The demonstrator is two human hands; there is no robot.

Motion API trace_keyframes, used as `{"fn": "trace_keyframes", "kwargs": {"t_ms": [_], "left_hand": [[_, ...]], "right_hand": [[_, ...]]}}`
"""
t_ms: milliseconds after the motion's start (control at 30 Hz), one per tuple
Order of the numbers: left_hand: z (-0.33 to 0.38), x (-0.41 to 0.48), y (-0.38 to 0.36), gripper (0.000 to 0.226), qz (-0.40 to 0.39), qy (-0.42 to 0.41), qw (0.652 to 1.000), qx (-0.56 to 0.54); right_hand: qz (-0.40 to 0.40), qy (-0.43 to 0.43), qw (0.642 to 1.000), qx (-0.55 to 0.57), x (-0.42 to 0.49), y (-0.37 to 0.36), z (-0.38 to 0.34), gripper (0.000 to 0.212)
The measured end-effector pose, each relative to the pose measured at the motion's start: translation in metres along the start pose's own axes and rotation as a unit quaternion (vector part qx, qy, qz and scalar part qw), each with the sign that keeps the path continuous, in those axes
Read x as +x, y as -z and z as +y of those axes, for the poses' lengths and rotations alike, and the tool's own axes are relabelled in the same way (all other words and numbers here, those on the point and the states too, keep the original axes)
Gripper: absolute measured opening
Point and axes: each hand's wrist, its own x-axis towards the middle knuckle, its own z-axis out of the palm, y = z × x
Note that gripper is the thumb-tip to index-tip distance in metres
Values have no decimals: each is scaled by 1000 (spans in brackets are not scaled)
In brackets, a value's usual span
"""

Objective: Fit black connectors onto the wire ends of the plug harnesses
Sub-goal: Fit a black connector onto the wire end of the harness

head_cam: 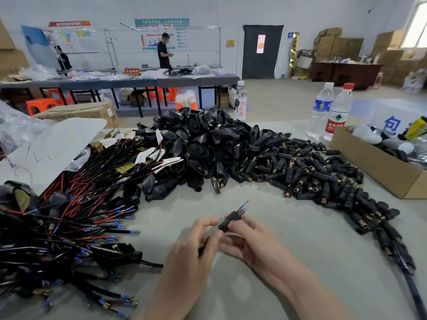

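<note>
Both hands meet over the grey table (184, 204): left hand (198, 241) and right hand (249, 239) pinch one black connector (228, 221) between curled fingertips, with blue-sleeved wire ends (243, 205) poking past it. Heaped harnesses (69, 227) lie left, plug shells (203, 146) ahead, loose connectors (323, 176) right. Beyond them, a cardboard box (374, 167) holds white and grey items.

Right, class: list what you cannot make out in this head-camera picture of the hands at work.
All in the head view:
The black connector: lower end hidden by the left hand and right hand.
The wire bundle: cut off by the left edge.
The cardboard box: cut off by the right edge.
The wall posters: text too small, blurred.
</note>
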Motion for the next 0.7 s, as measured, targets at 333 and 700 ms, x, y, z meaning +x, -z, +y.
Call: {"fn": "trace_keyframes", "kwargs": {"t_ms": [333,700], "left_hand": [[10,1,4,6,44,44,998,-11],[19,8,18,34,31,149,935,-319]], "right_hand": [[39,26,998,-50,-5,-6,-1,31],[87,34,995,18,-5,-9,-5,27]]}}
